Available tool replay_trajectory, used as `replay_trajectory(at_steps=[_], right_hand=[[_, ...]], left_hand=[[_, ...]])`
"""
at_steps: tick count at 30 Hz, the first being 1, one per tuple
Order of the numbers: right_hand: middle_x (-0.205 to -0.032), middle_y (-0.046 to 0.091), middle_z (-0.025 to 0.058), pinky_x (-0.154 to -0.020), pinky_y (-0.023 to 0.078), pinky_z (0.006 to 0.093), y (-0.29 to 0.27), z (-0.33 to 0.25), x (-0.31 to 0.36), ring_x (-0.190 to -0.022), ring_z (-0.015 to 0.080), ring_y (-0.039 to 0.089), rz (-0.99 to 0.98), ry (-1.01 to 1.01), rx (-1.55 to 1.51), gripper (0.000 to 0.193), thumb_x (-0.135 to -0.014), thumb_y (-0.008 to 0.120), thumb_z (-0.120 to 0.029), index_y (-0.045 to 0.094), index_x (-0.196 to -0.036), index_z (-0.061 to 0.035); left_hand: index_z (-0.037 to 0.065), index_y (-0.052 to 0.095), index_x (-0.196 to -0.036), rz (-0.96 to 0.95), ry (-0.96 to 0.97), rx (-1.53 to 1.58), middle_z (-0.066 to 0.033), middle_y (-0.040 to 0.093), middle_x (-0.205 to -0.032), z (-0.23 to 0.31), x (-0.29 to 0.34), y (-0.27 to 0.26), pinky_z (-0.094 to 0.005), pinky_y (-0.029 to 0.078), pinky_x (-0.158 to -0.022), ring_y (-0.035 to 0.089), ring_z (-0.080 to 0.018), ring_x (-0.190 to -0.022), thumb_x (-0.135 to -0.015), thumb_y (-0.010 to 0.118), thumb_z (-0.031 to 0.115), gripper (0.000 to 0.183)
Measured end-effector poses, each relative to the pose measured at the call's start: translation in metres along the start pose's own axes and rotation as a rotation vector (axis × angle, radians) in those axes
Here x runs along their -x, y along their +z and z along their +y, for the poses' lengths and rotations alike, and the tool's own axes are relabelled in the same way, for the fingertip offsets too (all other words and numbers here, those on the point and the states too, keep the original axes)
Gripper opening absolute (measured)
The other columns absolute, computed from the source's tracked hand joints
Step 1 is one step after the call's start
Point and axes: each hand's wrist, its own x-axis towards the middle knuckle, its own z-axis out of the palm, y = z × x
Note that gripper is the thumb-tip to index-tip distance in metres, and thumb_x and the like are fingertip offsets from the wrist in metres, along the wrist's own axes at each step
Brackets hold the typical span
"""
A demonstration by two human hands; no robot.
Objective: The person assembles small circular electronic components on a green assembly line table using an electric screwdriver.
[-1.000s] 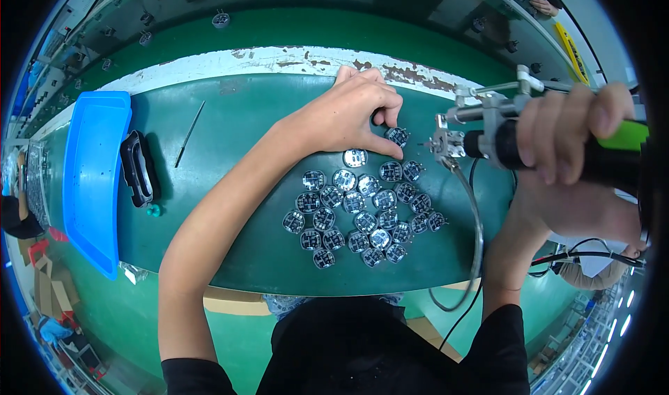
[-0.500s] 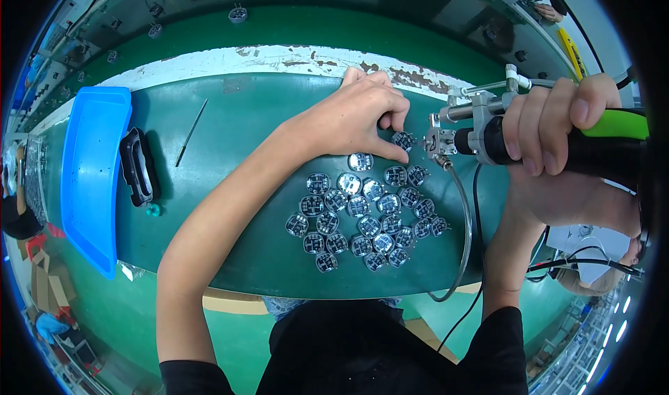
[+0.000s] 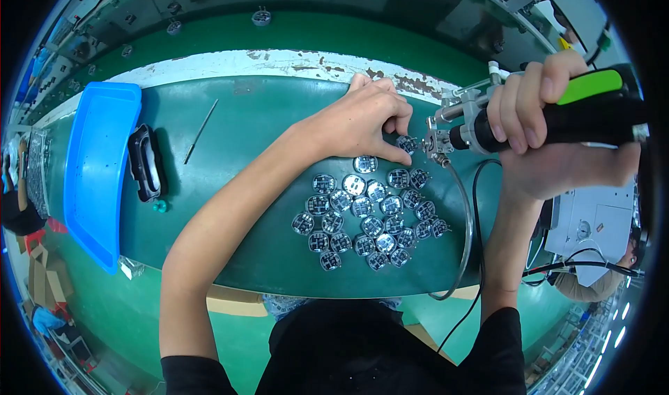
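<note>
My left hand point(image 3: 371, 119) pinches a small round metal part with a circuit-like face point(image 3: 406, 144) between thumb and fingers, keeping it on the green bench top point(image 3: 230, 130). In my right hand point(image 3: 533, 112) is a black and green powered screwdriver point(image 3: 582, 119), held level with its metal nose pointing left. The nose, with a clamp-like metal head point(image 3: 437, 141), meets or nearly meets the pinched part; contact is too small to tell. Several similar round parts point(image 3: 361, 207) lie in a loose cluster on the bench, nearer me than my left hand.
A clear hose point(image 3: 465, 241) and black cable loop down from the screwdriver. On the left stand a blue tray point(image 3: 104, 179), a black open case point(image 3: 145, 163) and a thin rod-like tool point(image 3: 201, 131). Beyond the chipped white ledge point(image 3: 244, 59), a green belt carries round parts point(image 3: 261, 16).
My right hand and the screwdriver have shifted slightly left. My left hand still pinches the same part. Parts on the far belt have moved right, and the whole view has turned a little.
</note>
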Motion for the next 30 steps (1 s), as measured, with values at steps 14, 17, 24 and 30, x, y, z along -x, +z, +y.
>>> replay_trajectory(at_steps=[14, 17, 24, 30], right_hand=[[-0.057, 0.042, -0.0029, -0.043, 0.034, 0.0213, -0.013, -0.055, 0.011, -0.043, 0.0066, 0.039, 0.363, -0.007, 0.108, 0.085, -0.086, 0.043, -0.089, 0.049, -0.099, -0.0049], [-0.053, 0.043, -0.0010, -0.041, 0.035, 0.0237, -0.013, -0.047, 0.006, -0.040, 0.0090, 0.040, 0.374, -0.020, 0.157, 0.103, -0.078, 0.035, -0.101, 0.053, -0.095, -0.0011], [-0.054, 0.042, -0.0026, -0.040, 0.035, 0.0214, -0.010, -0.037, -0.001, -0.039, 0.0072, 0.041, 0.220, -0.042, 0.104, 0.094, -0.082, 0.041, -0.096, 0.050, -0.094, -0.0031], [-0.060, 0.047, -0.0036, -0.045, 0.040, 0.0238, -0.018, -0.029, -0.009, -0.044, 0.0076, 0.046, -0.072, -0.094, 0.139, 0.096, -0.077, 0.043, -0.099, 0.049, -0.103, -0.0064]], left_hand=[[0.007, 0.071, -0.118, 0.484, -0.395, -0.016, -0.0113, 0.070, -0.102, -0.040, 0.018, -0.082, -0.0397, 0.054, -0.089, 0.067, -0.0276, -0.096, -0.076, 0.089, 0.032, 0.053], [0.006, 0.074, -0.109, 0.796, -0.595, -0.414, -0.0135, 0.073, -0.102, -0.093, 0.026, -0.096, -0.0416, 0.055, -0.090, 0.070, -0.0306, -0.100, -0.077, 0.087, 0.034, 0.044], [0.004, 0.079, -0.106, 0.567, -0.517, -0.318, -0.0126, 0.076, -0.104, -0.073, 0.004, -0.093, -0.0359, 0.056, -0.086, 0.070, -0.0274, -0.095, -0.080, 0.084, 0.027, 0.035], [0.006, 0.077, -0.101, 0.022, 0.079, 0.014, -0.0065, 0.073, -0.099, -0.008, -0.017, -0.009, -0.0406, 0.051, -0.093, 0.065, -0.0263, -0.099, -0.080, 0.086, 0.023, 0.029]])
